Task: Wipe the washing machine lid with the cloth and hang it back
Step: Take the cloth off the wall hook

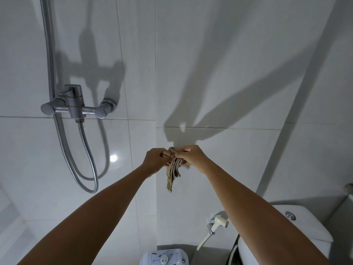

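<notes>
A beige cloth [172, 174] hangs bunched against the white tiled wall, its frayed lower end dangling free. My left hand [155, 161] pinches its upper part from the left. My right hand [192, 156] grips the top of the cloth from the right, fingers curled over it. Both arms are stretched up and forward. Whatever the cloth hangs from is hidden behind my fingers. At the bottom edge only the washing machine [165, 258] top with a dial shows; its lid is out of view.
A chrome shower mixer [75, 106] with a looping metal hose [89, 159] is mounted on the wall at left. A white bidet sprayer [217, 225] hangs low on the wall. A toilet cistern [298, 224] stands at lower right.
</notes>
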